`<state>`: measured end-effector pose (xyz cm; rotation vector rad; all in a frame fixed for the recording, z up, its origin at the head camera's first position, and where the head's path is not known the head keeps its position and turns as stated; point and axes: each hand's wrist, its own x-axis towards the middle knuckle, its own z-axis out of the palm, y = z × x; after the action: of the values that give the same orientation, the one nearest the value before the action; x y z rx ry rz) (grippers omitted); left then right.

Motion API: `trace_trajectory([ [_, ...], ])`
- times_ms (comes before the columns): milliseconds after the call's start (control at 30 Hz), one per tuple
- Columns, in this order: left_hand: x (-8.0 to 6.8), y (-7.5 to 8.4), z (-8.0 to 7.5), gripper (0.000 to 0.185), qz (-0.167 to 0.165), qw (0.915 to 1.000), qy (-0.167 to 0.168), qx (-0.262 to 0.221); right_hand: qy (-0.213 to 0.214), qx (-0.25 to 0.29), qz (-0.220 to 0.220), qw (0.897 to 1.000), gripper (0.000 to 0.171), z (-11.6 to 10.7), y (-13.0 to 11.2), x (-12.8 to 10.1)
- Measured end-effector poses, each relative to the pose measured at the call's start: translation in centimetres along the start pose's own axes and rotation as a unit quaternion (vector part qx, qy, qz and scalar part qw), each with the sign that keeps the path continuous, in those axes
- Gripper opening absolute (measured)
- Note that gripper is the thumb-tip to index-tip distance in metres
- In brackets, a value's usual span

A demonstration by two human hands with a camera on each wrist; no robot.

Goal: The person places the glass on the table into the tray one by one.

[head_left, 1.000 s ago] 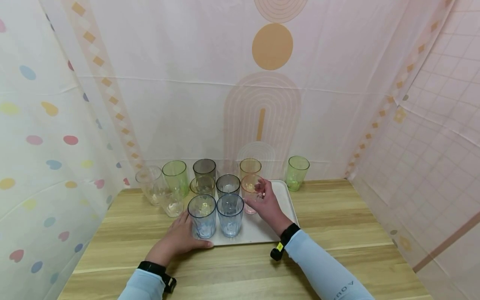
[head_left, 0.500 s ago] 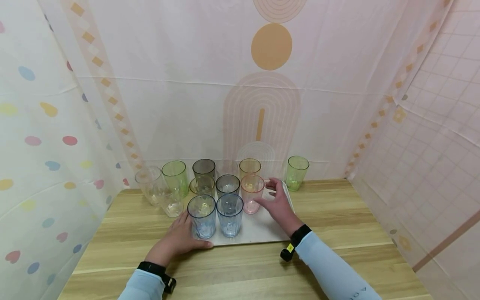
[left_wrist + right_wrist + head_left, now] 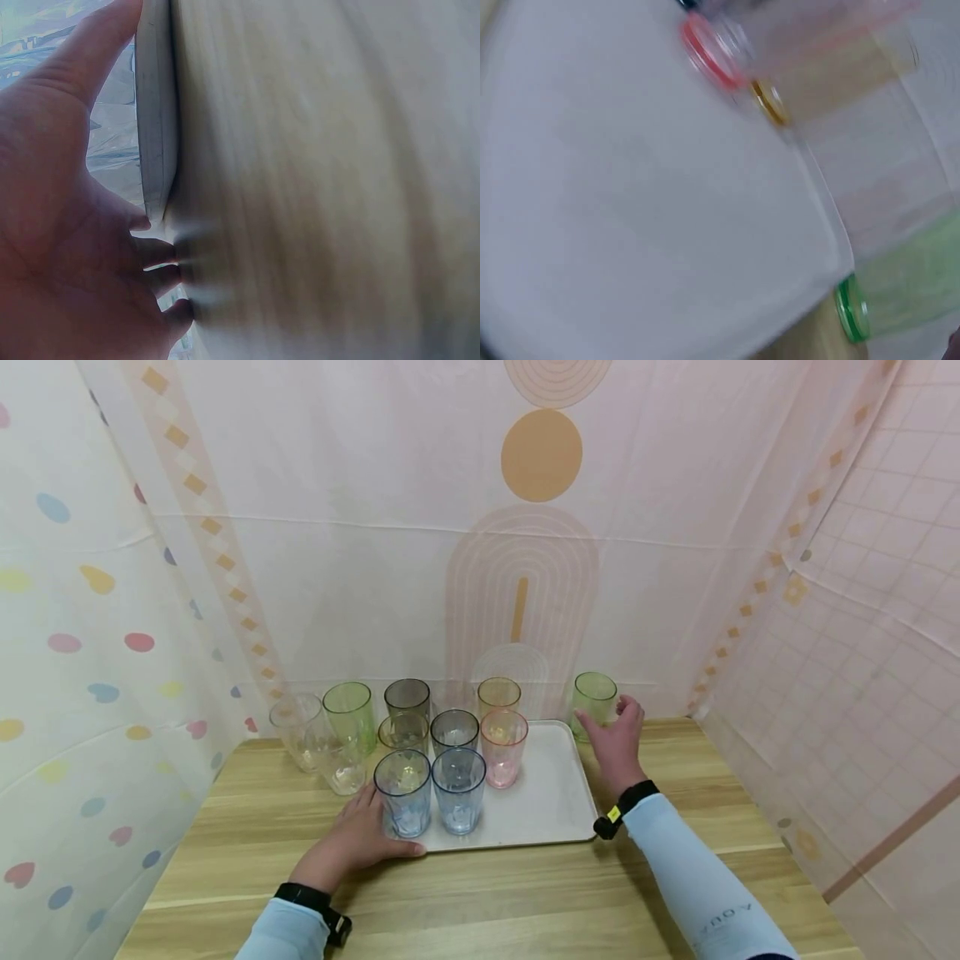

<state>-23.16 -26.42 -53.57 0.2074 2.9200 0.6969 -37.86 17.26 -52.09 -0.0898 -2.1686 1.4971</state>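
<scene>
Head view: right hand [image 3: 617, 735] reaches green cup [image 3: 594, 705] off tray's [image 3: 551, 802] back right corner on table [image 3: 525, 902]; fingers spread, grasp not closed. Cup looks light, rigid plastic, smooth, likely slippery; take mid-wall. All cups appear empty. Left hand [image 3: 358, 837] rests flat, fingers relaxed, against tray corner beside blue cup [image 3: 403, 792].

Left wrist view: fingers [image 3: 90, 52] lie along tray edge [image 3: 155, 112].

Right wrist view: blurred; green cup [image 3: 900, 289] near; hand's state unclear here.

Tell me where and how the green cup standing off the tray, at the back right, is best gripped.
Probably round the side wall at mid-height, coming from the front right. The green cup stands upright, open end up, on the table just off the tray corner, with the curtain close behind. The right hand is already there.
</scene>
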Motion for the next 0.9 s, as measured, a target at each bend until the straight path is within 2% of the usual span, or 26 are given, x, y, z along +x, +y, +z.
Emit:
trace_trajectory([
  [100, -0.1, -0.1, 0.0, 0.153, 0.001, 1.0000, -0.001, -0.005, -0.026, -0.010, 0.028, 0.999, 0.102, 0.3, 0.2, 1.3],
  [167, -0.1, -0.1, 0.0, 0.153, 0.000, 1.0000, -0.002, -0.009, -0.045, 0.008, 0.043, 0.998, 0.105, 0.5, 0.1, 2.0],
  [333, 0.1, -0.3, 0.1, 0.155, -0.004, 0.9999, -0.007, -0.009, -0.069, 0.057, 0.060, 0.994, 0.103, 0.9, 0.2, 2.8],
  [467, 0.2, -0.4, 0.2, 0.155, -0.007, 0.9999, -0.007, -0.011, -0.075, 0.054, 0.065, 0.994, 0.099, 0.9, 0.5, 3.1],
  [667, 0.2, -0.4, 0.3, 0.155, -0.002, 1.0000, -0.001, -0.004, -0.080, 0.044, 0.063, 0.994, 0.097, 0.5, 0.9, 3.5],
  [900, 0.3, -0.6, 0.5, 0.156, -0.003, 1.0000, -0.002, -0.006, -0.062, 0.048, 0.032, 0.996, 0.093, -0.4, 0.4, 3.2],
])
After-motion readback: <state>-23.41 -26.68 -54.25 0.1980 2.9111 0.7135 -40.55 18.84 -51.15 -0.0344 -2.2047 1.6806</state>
